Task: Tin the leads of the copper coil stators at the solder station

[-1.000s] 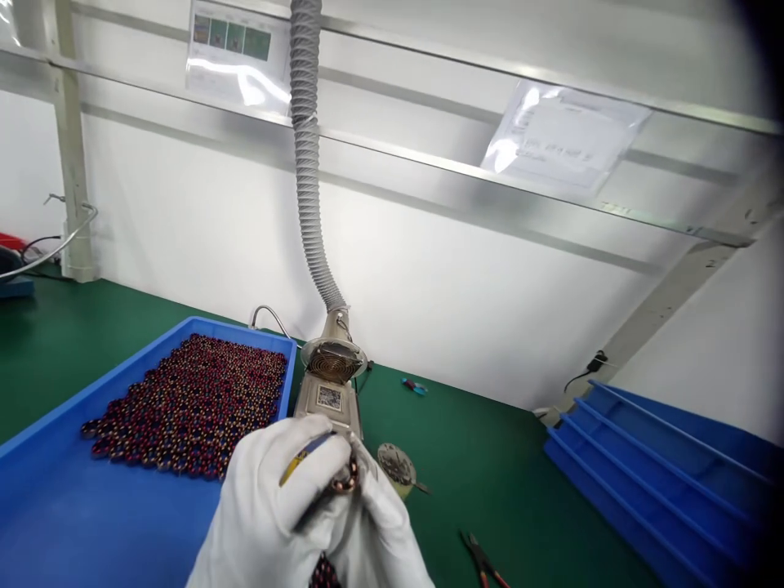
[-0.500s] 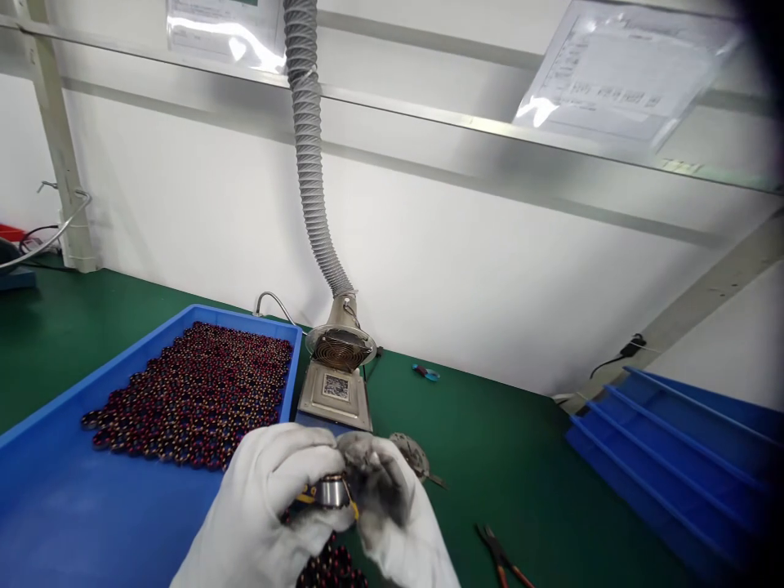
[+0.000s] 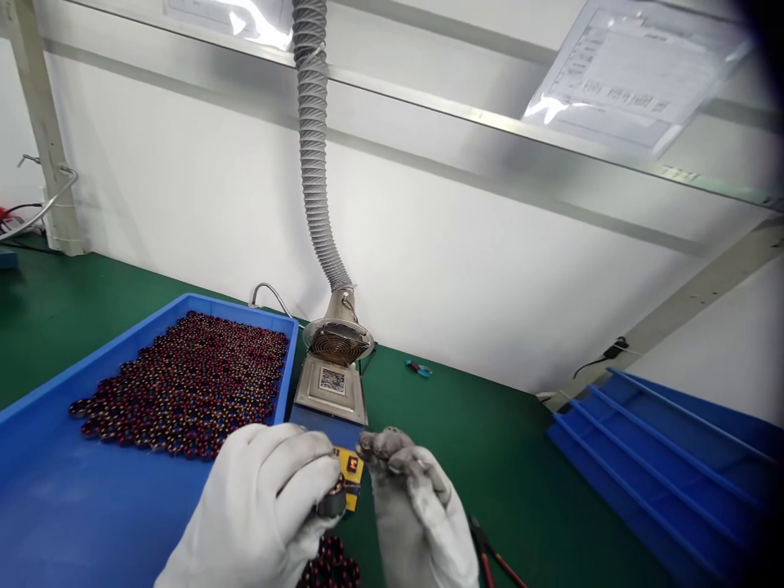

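Observation:
My left hand, in a white glove, is closed around a small dark ring-shaped coil with copper-coloured windings; the fingers cover most of it. My right hand is raised just to the right, apart from the coil. Its glove is blackened at the fingertips, which are curled and pressed together; whatever they may pinch cannot be made out. Behind the coil shows a yellow panel with a lit red display, partly hidden by my left hand. Below the hands lies a small heap of similar coils.
A blue tray at left holds many wound ring coils. A grey extraction hose ends in a fan hood above a metal plate. Orange-handled pliers, small blue cutters and stacked blue trays are at right.
My right hand has drawn away from the coil to the right. The left hand has turned the coil, and the yellow panel now shows between the hands. The view has shifted slightly.

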The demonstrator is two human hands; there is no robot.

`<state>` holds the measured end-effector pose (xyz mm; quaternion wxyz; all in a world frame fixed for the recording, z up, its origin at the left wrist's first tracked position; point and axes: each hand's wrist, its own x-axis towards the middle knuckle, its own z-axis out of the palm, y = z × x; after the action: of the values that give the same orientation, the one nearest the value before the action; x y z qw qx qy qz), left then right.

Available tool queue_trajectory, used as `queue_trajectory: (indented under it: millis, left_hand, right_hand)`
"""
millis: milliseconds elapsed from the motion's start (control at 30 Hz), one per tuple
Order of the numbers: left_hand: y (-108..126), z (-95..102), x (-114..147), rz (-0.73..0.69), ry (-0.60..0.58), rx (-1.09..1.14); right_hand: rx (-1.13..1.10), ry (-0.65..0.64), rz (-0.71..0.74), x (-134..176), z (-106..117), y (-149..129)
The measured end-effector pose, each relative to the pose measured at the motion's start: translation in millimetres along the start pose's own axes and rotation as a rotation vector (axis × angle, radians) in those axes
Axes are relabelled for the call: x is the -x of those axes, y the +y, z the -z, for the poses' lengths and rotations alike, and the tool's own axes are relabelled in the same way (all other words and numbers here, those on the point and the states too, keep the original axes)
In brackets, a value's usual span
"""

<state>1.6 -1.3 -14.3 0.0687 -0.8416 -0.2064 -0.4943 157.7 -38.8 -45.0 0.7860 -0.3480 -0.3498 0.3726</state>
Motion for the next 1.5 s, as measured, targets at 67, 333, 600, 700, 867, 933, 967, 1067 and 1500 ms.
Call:
queue_trajectory:
  millis: [67, 333, 600, 700, 867, 933, 967, 1067, 1500]
  left_hand:
    - [-1, -0.4, 1, -0.007, 0.012, -0.021]
    - [-8, -3.1, 13, 0.144, -0.089, 0.188]
    - [-12, -1.9, 10, 0.432, -0.048, 0.667]
    - [-15, -0.3, 13, 0.629, 0.023, 0.855]
    - [-22, 5.9, 15, 0.779, -0.077, 0.863]
    - [-19, 4.6, 10, 0.683, -0.151, 0.861]
    - [-17, 3.2, 8, 0.644, -0.118, 0.877]
    - [-12, -0.7, 7, 0.611, 0.049, 0.954]
    - [-7, 8.4, 4, 0.621, 0.116, 0.851]
  right_hand:
    - [0.078, -0.054, -0.076, 4, 6, 2]
    - [-0.034, -0.144, -0.292, -7, -1, 48]
    - [-0.336, -0.132, -0.527, -6, -8, 34]
    - [-0.371, -0.183, -0.586, -7, -5, 43]
    - [-0.340, -0.185, -0.615, -16, 12, 66]
    - [-0.332, -0.191, -0.621, -17, 16, 67]
    - [-0.325, -0.202, -0.626, -17, 17, 66]
    - [-0.311, -0.241, -0.633, -14, 16, 63]
    - [-0.411, -0.160, -0.626, -8, -3, 68]
